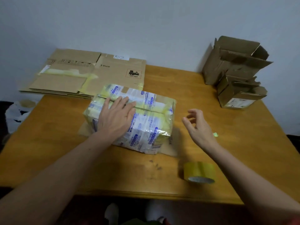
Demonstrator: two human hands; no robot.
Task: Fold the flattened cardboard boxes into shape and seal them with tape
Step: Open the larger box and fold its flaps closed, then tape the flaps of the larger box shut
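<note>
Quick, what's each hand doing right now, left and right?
Left hand: open, fingers flat, pressing on the taped box.
Right hand: open, fingers loosely curled, holding nothing, above the table.

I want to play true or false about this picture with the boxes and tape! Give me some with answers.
1. The left hand lies flat on the taped box. True.
2. The right hand holds the tape roll. False: the roll lies on the table; that hand is empty.
3. Flattened cardboard lies at the back left. True.
4. The open boxes stand in front. False: they stand at the back right.
</note>
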